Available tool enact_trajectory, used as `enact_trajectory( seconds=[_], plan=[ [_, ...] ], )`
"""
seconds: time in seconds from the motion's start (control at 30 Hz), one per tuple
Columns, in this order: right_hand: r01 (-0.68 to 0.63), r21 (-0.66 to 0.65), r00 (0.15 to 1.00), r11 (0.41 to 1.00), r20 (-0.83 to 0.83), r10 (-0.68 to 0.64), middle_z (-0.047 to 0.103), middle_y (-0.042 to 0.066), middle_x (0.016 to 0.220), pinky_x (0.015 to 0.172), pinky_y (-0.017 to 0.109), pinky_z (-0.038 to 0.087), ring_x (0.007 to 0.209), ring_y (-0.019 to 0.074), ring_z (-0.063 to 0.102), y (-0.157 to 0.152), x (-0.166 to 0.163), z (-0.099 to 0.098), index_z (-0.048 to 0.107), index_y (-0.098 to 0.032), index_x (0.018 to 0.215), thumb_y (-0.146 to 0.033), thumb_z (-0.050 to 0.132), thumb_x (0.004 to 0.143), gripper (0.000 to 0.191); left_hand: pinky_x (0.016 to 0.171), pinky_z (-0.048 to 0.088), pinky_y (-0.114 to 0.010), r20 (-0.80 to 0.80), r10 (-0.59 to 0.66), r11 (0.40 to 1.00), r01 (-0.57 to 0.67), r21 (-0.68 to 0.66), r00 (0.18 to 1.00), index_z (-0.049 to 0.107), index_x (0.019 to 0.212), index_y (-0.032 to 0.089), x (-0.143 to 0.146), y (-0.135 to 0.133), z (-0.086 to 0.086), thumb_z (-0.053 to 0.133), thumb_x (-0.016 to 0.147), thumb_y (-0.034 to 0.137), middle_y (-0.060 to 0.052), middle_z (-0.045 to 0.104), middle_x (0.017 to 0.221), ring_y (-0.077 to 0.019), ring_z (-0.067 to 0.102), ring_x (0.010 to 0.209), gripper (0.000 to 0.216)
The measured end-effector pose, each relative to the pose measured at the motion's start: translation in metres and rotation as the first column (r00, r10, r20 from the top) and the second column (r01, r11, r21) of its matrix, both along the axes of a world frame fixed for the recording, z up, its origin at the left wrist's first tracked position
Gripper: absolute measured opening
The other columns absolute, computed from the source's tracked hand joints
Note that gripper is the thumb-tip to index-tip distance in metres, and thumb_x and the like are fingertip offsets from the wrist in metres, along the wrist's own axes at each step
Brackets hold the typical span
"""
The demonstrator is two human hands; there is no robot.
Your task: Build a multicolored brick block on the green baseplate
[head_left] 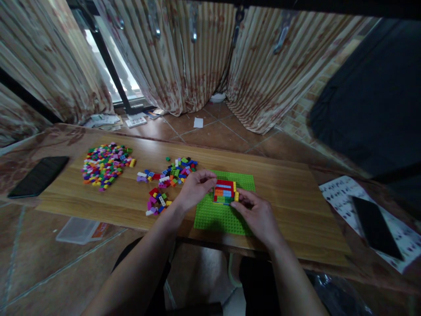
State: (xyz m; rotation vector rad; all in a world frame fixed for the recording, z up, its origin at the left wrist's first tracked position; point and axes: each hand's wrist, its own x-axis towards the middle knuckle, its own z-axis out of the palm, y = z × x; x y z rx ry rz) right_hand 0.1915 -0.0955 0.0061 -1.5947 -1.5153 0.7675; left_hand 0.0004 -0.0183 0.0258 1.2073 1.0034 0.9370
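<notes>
A small multicoloured brick build point(224, 192), red on top with orange, blue and green rows, stands on a green baseplate point(217, 217) on the wooden board. My left hand point(194, 189) curls its fingers round the build's left and top edge. My right hand point(255, 213) pinches the build's right side, by a yellow brick point(236, 196). Both hands are closed on the build.
A big heap of loose bricks point(105, 164) lies at the board's far left, smaller scatters point(171, 171) nearer the plate. A dark phone point(39, 175) lies left, another phone point(373, 226) on printed paper point(338, 193) right. A plastic lid point(79, 230) is on the floor.
</notes>
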Motion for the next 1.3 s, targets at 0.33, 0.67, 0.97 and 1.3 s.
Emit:
enact_trajectory(
  seconds=[0.33, 0.67, 0.97, 1.3],
  plan=[
    [0.042, -0.009, 0.998, 0.999, -0.053, -0.042, 0.067, 0.003, 0.085, 0.073, 0.035, 0.051, 0.073, 0.0172, 0.062, -0.001, -0.006, 0.000, 0.057, -0.018, 0.129, -0.038, 0.069, 0.077, 0.057, 0.088, 0.049, -0.037, -0.452, 0.214, 0.884, 0.025, 0.467, 0.866, 0.065, 0.101, 0.016, 0.016, -0.014, -0.002, 0.067, 0.078, 0.030, -0.008, 0.065, 0.101, -0.0222, 0.060, 0.097, 0.027],
    [0.027, 0.042, 0.998, 0.999, 0.055, -0.030, 0.066, 0.003, 0.085, 0.074, 0.035, 0.052, 0.073, 0.0182, 0.063, -0.002, -0.009, 0.004, 0.049, -0.017, 0.137, -0.034, 0.065, 0.079, 0.062, 0.107, 0.040, -0.045, -0.580, 0.311, 0.843, 0.063, 0.534, 0.753, 0.059, 0.120, 0.014, 0.040, -0.018, -0.007, 0.074, 0.071, 0.036, -0.015, 0.051, 0.130, -0.0303, 0.048, 0.122, 0.056],
    [-0.003, 0.051, 0.998, 0.999, 0.056, 0.000, 0.067, 0.002, 0.083, 0.073, 0.035, 0.051, 0.070, 0.0171, 0.062, -0.004, -0.007, 0.006, 0.049, -0.020, 0.137, -0.033, 0.065, 0.080, 0.061, 0.105, 0.042, -0.043, -0.573, 0.270, 0.868, 0.061, 0.492, 0.774, 0.061, 0.115, 0.017, 0.044, -0.015, -0.013, 0.073, 0.072, 0.030, -0.011, 0.057, 0.123, -0.0279, 0.051, 0.119, 0.047],
    [-0.014, -0.091, 0.991, 0.996, -0.134, 0.002, 0.069, 0.004, 0.083, 0.068, 0.033, 0.049, 0.068, 0.0164, 0.061, -0.002, 0.003, 0.002, 0.053, -0.016, 0.131, -0.045, 0.055, 0.088, 0.052, 0.100, 0.044, -0.043, -0.615, 0.221, 0.884, 0.111, 0.454, 0.757, 0.061, 0.116, 0.015, 0.043, -0.013, -0.010, 0.071, 0.074, 0.034, -0.010, 0.063, 0.116, -0.0273, 0.056, 0.110, 0.047]
  ],
)
